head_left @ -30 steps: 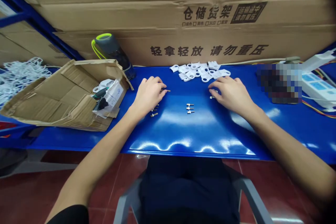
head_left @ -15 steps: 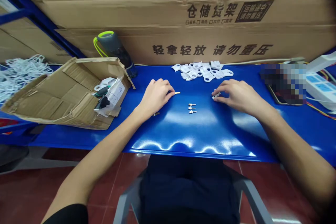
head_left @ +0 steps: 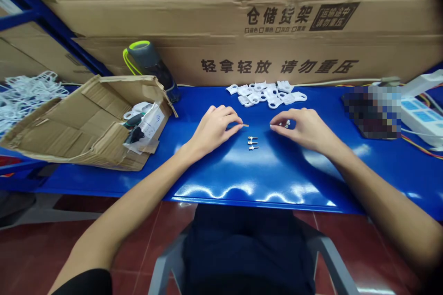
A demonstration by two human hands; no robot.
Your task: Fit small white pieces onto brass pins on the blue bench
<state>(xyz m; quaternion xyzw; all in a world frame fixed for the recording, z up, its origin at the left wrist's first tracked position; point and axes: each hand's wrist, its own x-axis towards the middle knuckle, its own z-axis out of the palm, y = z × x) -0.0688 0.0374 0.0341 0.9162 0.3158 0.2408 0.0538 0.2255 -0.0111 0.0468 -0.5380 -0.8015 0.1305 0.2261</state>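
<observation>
My left hand [head_left: 219, 126] pinches a thin brass-coloured strip [head_left: 245, 125] between thumb and fingertips, its end pointing right. Across from it, my right hand [head_left: 301, 129] has thumb and forefinger together on a tiny whitish piece [head_left: 271, 125], too small to make out well. Several small whitish parts [head_left: 286, 123] show through the gap behind the right thumb and forefinger. On the blue table between and below both hands lie 3 small metal-and-white pins [head_left: 252, 143], all with the thin end to the right.
Flat white ring-ended parts [head_left: 266, 93] are piled at the back. An open cardboard box [head_left: 72, 129] with bagged items stands on the left, a dark bottle [head_left: 152, 67] behind it. White wire-like pieces [head_left: 29, 94] lie far left. On the right are a phone [head_left: 375, 129] and a power strip [head_left: 422, 115].
My left hand has moved right with the brass strip. My right hand has moved slightly left, away from the small whitish parts, its fingertips now together. The hands are closer to each other.
</observation>
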